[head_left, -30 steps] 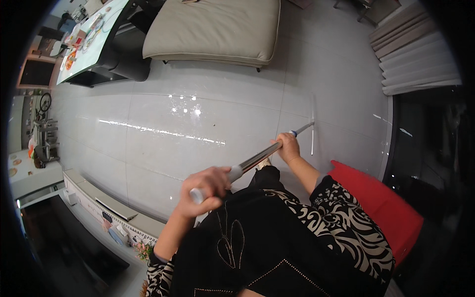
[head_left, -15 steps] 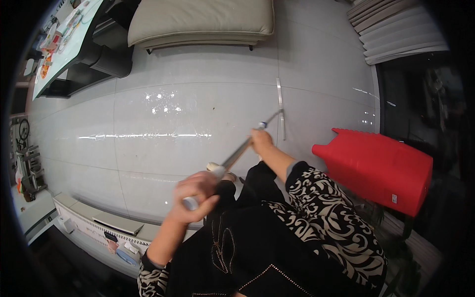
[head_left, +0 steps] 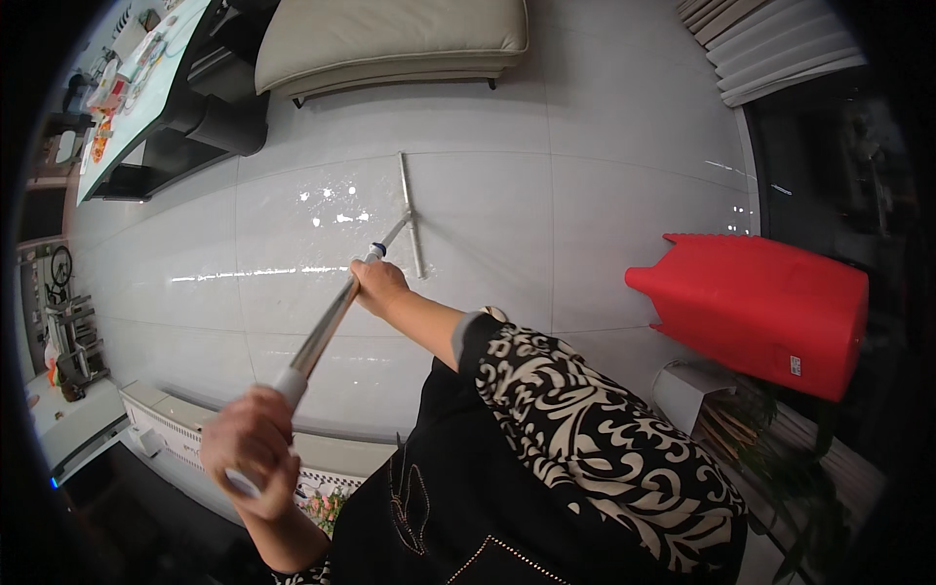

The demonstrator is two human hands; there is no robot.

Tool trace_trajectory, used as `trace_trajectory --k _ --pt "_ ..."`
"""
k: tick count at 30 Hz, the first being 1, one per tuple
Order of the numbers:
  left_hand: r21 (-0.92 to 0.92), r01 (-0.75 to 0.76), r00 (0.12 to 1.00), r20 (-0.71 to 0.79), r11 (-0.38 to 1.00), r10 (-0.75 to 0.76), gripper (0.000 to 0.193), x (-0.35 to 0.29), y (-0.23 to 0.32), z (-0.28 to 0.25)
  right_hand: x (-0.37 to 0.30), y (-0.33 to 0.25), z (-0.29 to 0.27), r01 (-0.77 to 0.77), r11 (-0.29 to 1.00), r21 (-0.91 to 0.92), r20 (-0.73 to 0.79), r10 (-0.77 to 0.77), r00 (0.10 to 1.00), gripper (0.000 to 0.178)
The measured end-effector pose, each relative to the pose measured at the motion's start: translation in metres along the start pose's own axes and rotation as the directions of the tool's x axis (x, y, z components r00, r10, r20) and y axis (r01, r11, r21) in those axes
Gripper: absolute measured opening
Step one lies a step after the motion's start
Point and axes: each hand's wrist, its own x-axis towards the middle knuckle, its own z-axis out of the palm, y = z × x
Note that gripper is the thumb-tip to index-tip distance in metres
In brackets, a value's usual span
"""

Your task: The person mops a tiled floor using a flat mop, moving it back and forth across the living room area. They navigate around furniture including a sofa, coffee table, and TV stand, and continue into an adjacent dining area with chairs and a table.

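My left hand (head_left: 246,450) is wrapped around the top end of a floor squeegee's pale grip, low on the left. Farther down the pole, my right hand (head_left: 378,287) grips the metal shaft just above a blue collar. The floor squeegee (head_left: 325,330) slants away from me, up and to the right. Its long, thin head (head_left: 404,180) lies against the glossy light-grey tiled floor (head_left: 487,214). Glinting streaks show on the tiles left of the head.
A beige padded seat (head_left: 390,39) stands at the far side. A table with a pale top (head_left: 146,93) is far left. A large red plastic piece (head_left: 760,302) stands at the right, above some plants (head_left: 790,458). A low white cabinet (head_left: 185,419) runs along the near left.
The squeegee head has swept left across the tiles. Both hands have moved left with the pole, the left one also coming lower and nearer.
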Motion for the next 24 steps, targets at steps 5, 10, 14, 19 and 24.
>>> trace_trajectory --k 5,10,14,19,24 --pt "-0.209 -0.178 0.977 0.08 0.961 0.199 0.035 -0.019 0.044 0.037 -0.07 0.016 -0.045 0.236 0.967 0.097 -0.046 -0.233 0.972 0.016" --pt "-0.247 -0.105 0.945 0.276 0.963 0.174 0.03 -0.031 0.003 0.063 -0.113 0.079 -0.091 0.051 0.997 -0.064 -0.029 -0.053 0.998 0.014" --pt "-0.15 -0.116 0.973 0.181 0.982 0.143 0.03 -0.026 -0.061 0.074 -0.091 0.127 -0.096 -0.155 0.928 -0.337 -0.094 0.131 0.987 0.02" --pt "-0.216 -0.058 0.981 0.168 0.975 0.096 0.032 -0.011 -0.127 0.047 -0.023 0.145 -0.06 -0.286 0.898 -0.333 -0.22 0.221 0.95 0.02" --pt "-0.141 -0.099 0.993 0.047 0.985 0.106 0.029 -0.02 -0.148 -0.043 0.062 0.096 0.008 -0.139 0.917 -0.373 -0.111 0.105 0.988 0.013"
